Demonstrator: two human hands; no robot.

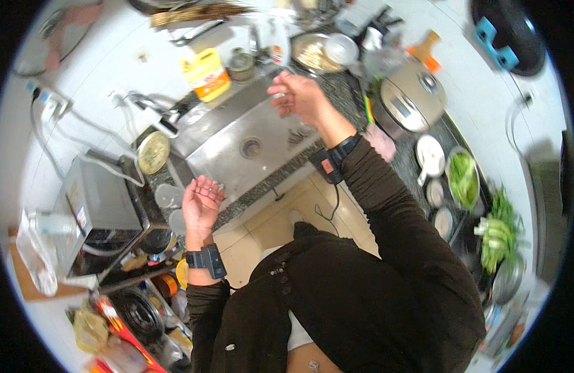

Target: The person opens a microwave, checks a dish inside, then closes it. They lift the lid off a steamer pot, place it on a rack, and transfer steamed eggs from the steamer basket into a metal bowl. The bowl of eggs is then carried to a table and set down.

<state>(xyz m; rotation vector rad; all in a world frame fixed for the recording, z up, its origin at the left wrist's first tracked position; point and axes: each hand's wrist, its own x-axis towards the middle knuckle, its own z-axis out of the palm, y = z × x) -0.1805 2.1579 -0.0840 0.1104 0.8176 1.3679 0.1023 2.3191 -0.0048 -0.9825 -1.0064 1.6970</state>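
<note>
My left hand [203, 200] is palm up with its fingers apart and slightly curled, over the near left corner of the stainless steel sink [231, 163]. Nothing lies in it. My right hand [294, 95] hovers above the sink's far right part, fingers loosely bent and blurred, with no object visible in it. The drain [251, 148] shows in the sink floor between the hands. A chrome faucet [152, 107] stands at the sink's left back corner. Behind the sink are a yellow plastic jug [206, 77] and a glass jar [241, 65]. Two clear cups [168, 196] are beside my left hand.
A rice cooker [410, 98] stands right of the sink, near a pink cloth [379, 142]. Farther right are a bowl of leafy greens [463, 179] and green vegetables [496, 238]. A microwave oven [103, 196] is at left. A pan [312, 53] sits at the back.
</note>
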